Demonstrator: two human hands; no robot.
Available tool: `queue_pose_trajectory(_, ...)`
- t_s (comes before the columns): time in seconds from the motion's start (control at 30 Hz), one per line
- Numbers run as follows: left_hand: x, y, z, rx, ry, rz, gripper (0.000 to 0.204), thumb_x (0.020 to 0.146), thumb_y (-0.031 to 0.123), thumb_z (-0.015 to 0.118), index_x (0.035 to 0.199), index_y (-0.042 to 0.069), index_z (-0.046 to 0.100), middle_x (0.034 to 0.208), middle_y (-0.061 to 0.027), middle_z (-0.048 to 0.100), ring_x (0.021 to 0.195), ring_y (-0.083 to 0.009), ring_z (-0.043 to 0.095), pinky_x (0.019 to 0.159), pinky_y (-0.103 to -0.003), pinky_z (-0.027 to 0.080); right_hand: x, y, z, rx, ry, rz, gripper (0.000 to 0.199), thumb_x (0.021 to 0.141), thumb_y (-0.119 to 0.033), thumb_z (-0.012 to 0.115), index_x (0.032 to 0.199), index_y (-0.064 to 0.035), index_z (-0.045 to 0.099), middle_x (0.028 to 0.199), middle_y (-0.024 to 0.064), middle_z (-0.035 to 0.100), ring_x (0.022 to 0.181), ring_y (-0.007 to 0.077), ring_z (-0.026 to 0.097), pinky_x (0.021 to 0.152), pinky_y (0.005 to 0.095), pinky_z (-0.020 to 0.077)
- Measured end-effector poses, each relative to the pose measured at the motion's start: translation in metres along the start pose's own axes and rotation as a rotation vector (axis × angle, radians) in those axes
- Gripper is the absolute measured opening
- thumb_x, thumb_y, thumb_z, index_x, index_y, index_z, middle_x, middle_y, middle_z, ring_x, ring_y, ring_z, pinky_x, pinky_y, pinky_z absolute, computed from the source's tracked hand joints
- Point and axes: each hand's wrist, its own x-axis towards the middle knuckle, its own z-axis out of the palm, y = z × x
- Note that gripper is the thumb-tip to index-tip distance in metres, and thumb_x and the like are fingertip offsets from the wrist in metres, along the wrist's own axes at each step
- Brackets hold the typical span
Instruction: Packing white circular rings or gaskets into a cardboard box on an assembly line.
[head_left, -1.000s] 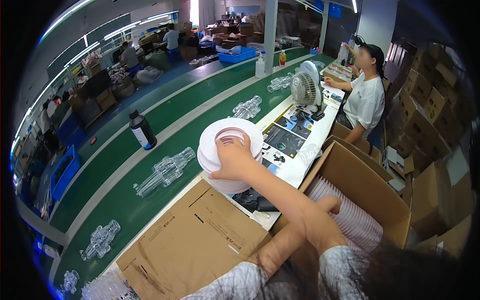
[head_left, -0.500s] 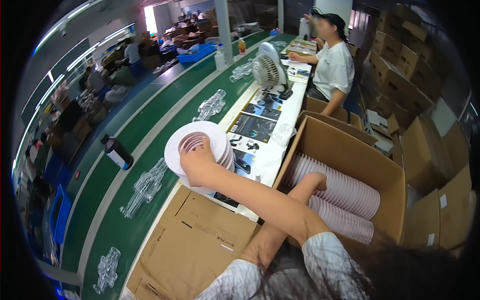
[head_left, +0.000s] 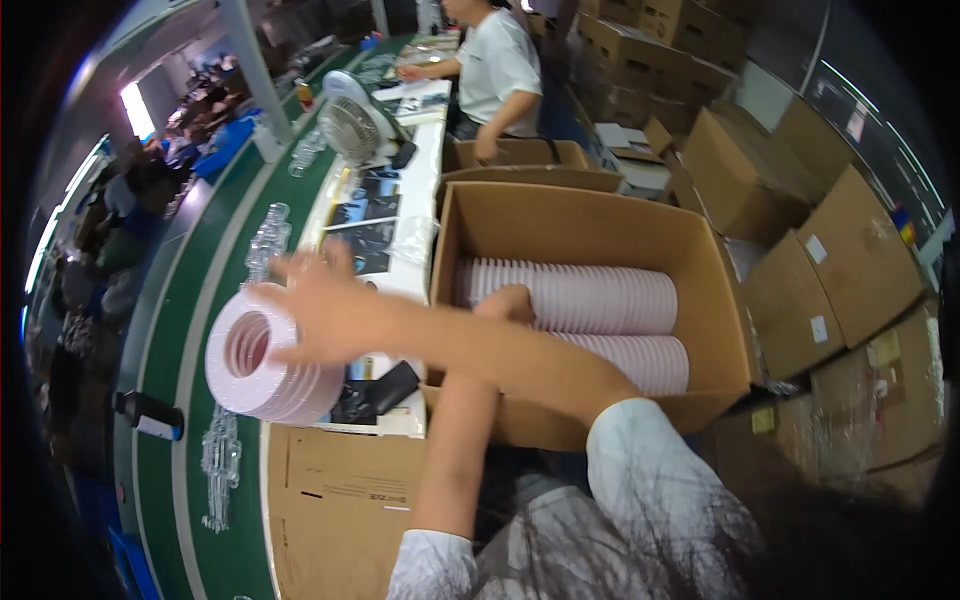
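My right forearm crosses over my left one. My right hand (head_left: 325, 305), blurred by motion, is spread open at the right side of a stack of pale pinkish-white rings (head_left: 232, 375) on the table's edge. Its fingertips overlap the top ring's rim in view; whether they touch it I cannot tell. My left hand (head_left: 508, 303) reaches into an open cardboard box (head_left: 590, 215), at the near end of two rows of similar rings (head_left: 610, 297) lying on their sides. Its fingers are mostly hidden.
Clear plastic pieces (head_left: 220, 465) and a black bottle (head_left: 150, 415) lie on the green belt (head_left: 160, 350). A flattened carton (head_left: 340, 490) covers the near table. Beyond stand a small fan (head_left: 355, 120) and a seated co-worker (head_left: 500, 75). Stacked cartons (head_left: 850, 260) line the right.
The view has swung right toward the box. My right hand has come out of the stack's centre hole and spread its fingers. My left hand stays in the box.
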Motion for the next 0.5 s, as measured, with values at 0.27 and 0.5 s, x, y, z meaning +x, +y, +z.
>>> queue_pose_trajectory(0.27, 0.018, -0.035, 0.015, 0.107, 0.128, -0.138, 0.034, 0.067, 0.007, 0.064, 0.1, 0.004, 0.065, 0.107, -0.0196, 0.062, 0.102, -0.0343, 0.059, 0.085, -0.039, 0.049, -0.255, 0.219, -0.043, -0.671, 0.155, 0.74, 0.041, 0.069, -0.028, 0.073, 0.105, -0.0089, 0.064, 0.121, 0.0139, 0.055, 0.108, 0.0313, 0.052, 0.094, 0.0428, 0.04)
queue_pose_trajectory(0.5, 0.002, -0.019, -0.003, 0.132, 0.069, -0.483, 0.037, 0.064, 0.008, 0.068, 0.102, 0.007, 0.066, 0.109, -0.0153, 0.063, 0.108, -0.0297, 0.058, 0.102, -0.048, 0.033, -0.288, 0.2, 0.009, -0.247, -0.636, 0.568, 0.039, 0.071, -0.026, 0.066, 0.108, -0.0122, 0.062, 0.118, 0.0111, 0.054, 0.108, 0.031, 0.049, 0.092, 0.0434, 0.0397)
